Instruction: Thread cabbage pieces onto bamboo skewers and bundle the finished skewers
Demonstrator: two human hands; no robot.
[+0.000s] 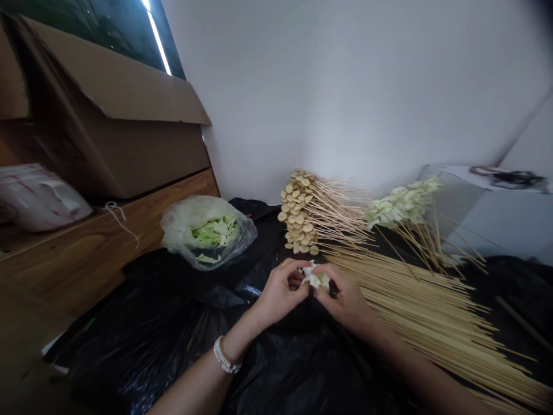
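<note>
And here, left hand (280,294) and right hand (345,300) drawn in close together, both clenched around a folded piece of pale green cabbage (317,279), fingers pinching from either side, just above the black plastic sheet (276,369). A pearl bracelet (224,356) on the left wrist. Any skewer inside that grip? Hidden, impossible to tell from here.

Biggest danger right now: the loose fan of bamboo skewers (432,311) just beside the right forearm (389,340). One careless sweep of the arm, and a spill across the sheet! Next risk: too hard a squeeze, and a torn leaf. Then the heap of skewered round tan slices (298,213) and the bundle of skewered cabbage (404,204), both near the white wall (345,86). One knock, and a slide down that slippery plastic.

Over to the containers! Clear plastic bag (178,230), slumped open on the sheet, with shredded cabbage (215,230) piled inside; some risk of leaves across the worktop with any tip of the bag. Farther left, on the wooden worktop (108,259), a large cardboard box (116,155), flaps up, contents out of sight. Beside it, a pale plastic bag (38,199), contents impossible to make out, and a loose white string (118,219).
</note>
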